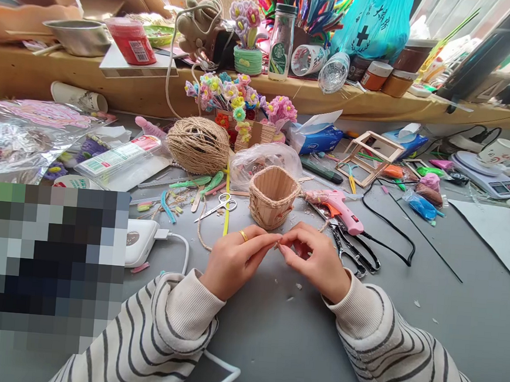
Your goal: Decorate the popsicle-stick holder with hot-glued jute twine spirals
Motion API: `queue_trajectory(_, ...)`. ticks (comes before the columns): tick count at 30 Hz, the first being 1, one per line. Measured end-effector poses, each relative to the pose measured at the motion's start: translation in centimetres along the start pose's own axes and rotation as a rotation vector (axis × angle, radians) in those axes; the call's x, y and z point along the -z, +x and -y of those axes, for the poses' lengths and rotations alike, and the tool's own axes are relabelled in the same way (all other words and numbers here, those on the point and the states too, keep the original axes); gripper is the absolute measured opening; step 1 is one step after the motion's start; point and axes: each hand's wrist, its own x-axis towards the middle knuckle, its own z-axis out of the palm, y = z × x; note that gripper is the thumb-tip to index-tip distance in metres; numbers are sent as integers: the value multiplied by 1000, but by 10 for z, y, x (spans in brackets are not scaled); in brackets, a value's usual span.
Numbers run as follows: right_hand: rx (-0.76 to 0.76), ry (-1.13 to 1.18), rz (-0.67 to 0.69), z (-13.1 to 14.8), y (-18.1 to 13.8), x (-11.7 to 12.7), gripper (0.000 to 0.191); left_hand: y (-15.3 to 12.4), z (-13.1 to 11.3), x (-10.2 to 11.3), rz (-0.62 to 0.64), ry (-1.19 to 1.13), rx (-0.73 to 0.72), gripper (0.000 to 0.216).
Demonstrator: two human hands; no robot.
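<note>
My left hand [234,257] and my right hand [315,257] meet fingertip to fingertip low over the grey table [270,333], both pinched on a small piece I cannot make out, possibly a bit of twine. Just beyond the fingertips stands a small basket of wooden sticks [273,195] with twine wound around it. A strand of jute twine [201,231] curls from there toward the big twine ball [199,145]. A gold ring sits on my left hand.
A pink glue gun [337,208] and black scissors [356,255] lie right of the basket, small silver scissors [218,206] to its left. A white power bank [140,242] sits at left. Pipe-cleaner flowers [240,98], a wooden frame [372,156] and a scale [486,174] lie behind.
</note>
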Motion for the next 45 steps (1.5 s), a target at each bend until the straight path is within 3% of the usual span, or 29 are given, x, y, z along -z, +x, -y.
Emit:
queue_trajectory(6,-219,221,40,1,2,2,16,0,0,0,-47,200,-58,15)
queue_trajectory(12,-300,349,27,0,2,1,18,1,-5,-1,16,345,-115,18)
queue_trajectory(16,-359,443,19,1,2,1,18,0,-6,-1,50,374,-154,25)
queue_trajectory(22,-481,546,61,3,4,0,21,-1,-4,0,-10,360,-198,11)
queue_trajectory(32,-489,544,84,3,3,1,19,0,-2,2,-69,256,-256,13)
queue_trajectory(40,-470,550,95,3,3,1,19,-1,-1,0,-62,123,-128,10)
queue_trajectory(45,-467,567,87,4,3,-2,21,-1,0,-1,-76,99,-130,8)
